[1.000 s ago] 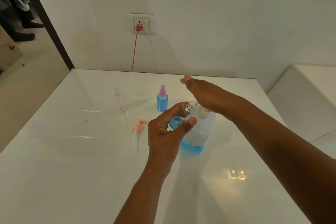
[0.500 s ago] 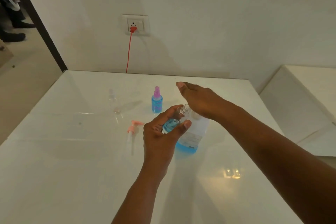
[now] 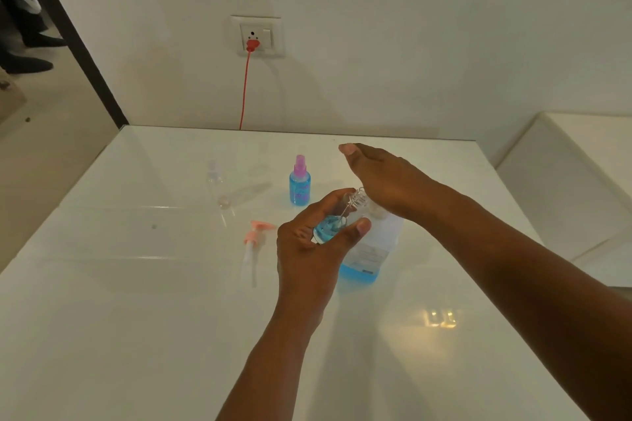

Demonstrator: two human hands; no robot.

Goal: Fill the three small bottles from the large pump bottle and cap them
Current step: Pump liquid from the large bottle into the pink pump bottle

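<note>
My left hand [image 3: 307, 249] grips a small clear bottle [image 3: 333, 224], tilted, part full of blue liquid, its open neck against the top of the large bottle [image 3: 371, 253]. The large bottle stands on the white table [image 3: 136, 318] with a little blue liquid at its bottom. My right hand [image 3: 386, 178] lies flat over the large bottle's top, fingers straight, hiding the pump head. A filled blue small bottle with a pink cap [image 3: 300, 185] stands behind. An empty clear small bottle [image 3: 216, 181] stands further left.
A pink pump top with its white tube [image 3: 253, 243] lies on the table left of my left hand. A red cable [image 3: 244, 89] runs from a wall socket [image 3: 256, 36] down behind the table. A white ledge [image 3: 581, 164] sits to the right.
The view has shifted slightly. My hands keep the same hold on the small bottle and the large bottle's top; the small bottle's blue liquid looks about the same.
</note>
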